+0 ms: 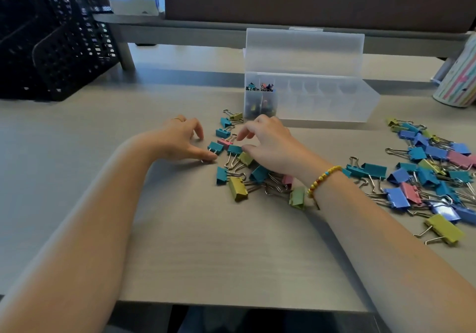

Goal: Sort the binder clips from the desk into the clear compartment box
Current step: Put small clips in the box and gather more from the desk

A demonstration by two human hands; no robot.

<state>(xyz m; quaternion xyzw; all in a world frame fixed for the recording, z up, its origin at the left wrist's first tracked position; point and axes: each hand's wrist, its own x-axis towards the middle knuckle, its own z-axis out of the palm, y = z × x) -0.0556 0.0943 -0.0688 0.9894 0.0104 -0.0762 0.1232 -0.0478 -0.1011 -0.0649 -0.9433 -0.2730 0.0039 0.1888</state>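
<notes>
**Picking through the near pile of clips**

Nearest the person, the bare front stretch of the desk (206, 255) holds nothing but the two forearms reaching in. On the right wrist sits a yellow bead bracelet (323, 179).

Just beyond, both hands work at a small pile of binder clips (238, 188) in teal, yellow, pink and green. The left hand (180, 139) hovers low with loosely curled fingers; its thumb tip touches the wire handle of a small teal clip (215, 147), and it does not appear to have closed on it. The right hand (270, 144) arches over the middle of the pile, fingers bent and spread, thumb close beside another teal clip (235, 149); I cannot tell whether it has hold of anything beneath the palm.

My reading is that this is the picking step: choosing small clips from the pile. The next move calls for a clean pinch on one clip without dragging its tangled neighbours along, then a short carry forward.

To the right lies a larger heap (432, 173), mostly blue and teal, well apart from both hands.

Further back stands the clear box (322, 101), lid up. Its left-end compartments already hold some small clips; the others look unfilled. The box is near, just beyond the right hand's fingertips.
</notes>
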